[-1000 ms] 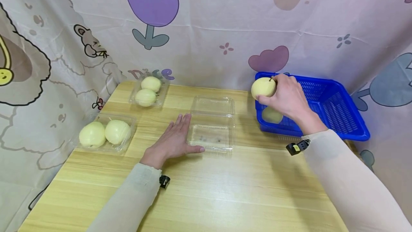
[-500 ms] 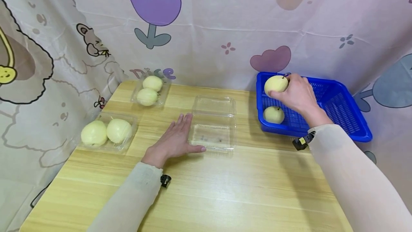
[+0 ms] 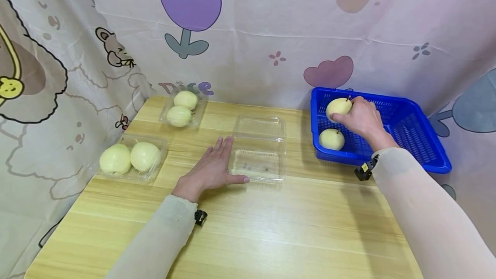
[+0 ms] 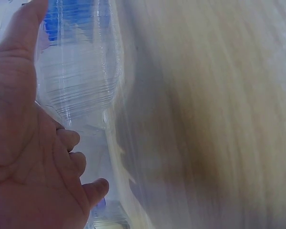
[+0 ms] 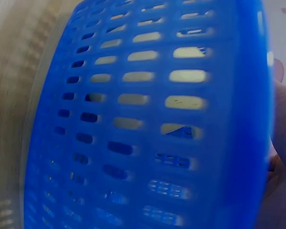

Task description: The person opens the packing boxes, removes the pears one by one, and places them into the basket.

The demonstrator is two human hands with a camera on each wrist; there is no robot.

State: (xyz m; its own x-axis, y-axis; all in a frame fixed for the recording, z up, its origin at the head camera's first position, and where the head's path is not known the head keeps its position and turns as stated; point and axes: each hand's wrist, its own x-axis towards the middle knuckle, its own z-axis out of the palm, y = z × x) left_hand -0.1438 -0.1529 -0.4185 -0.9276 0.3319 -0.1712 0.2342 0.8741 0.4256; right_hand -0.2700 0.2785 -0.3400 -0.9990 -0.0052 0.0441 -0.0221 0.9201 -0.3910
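My right hand (image 3: 362,117) grips a pale yellow pear (image 3: 338,109) by its right side, inside the blue plastic basket (image 3: 413,165). Just in front of it another pear (image 3: 331,140) sits in the basket's left end. In the right wrist view, the basket's slotted wall (image 5: 133,112) covers most of the scene, and only part of the hand (image 5: 283,143) shows past the rim. My left hand (image 3: 209,167) lies with fingers straight and thumb spread, touching the left side of a clear plastic clamshell box (image 3: 257,165) whose lid is folded back. Nothing lies in that box.
To the left, a clear box (image 3: 149,175) holds two pears (image 3: 129,158). Behind it, another clear box (image 3: 199,113) holds two more pears (image 3: 182,109). The wooden table (image 3: 279,227) ends at a patterned curtain (image 3: 248,46) at the back and left.
My right hand has carried the pear from over the basket's left rim rightward, then lower into the basket. The left hand stays at the clear box.
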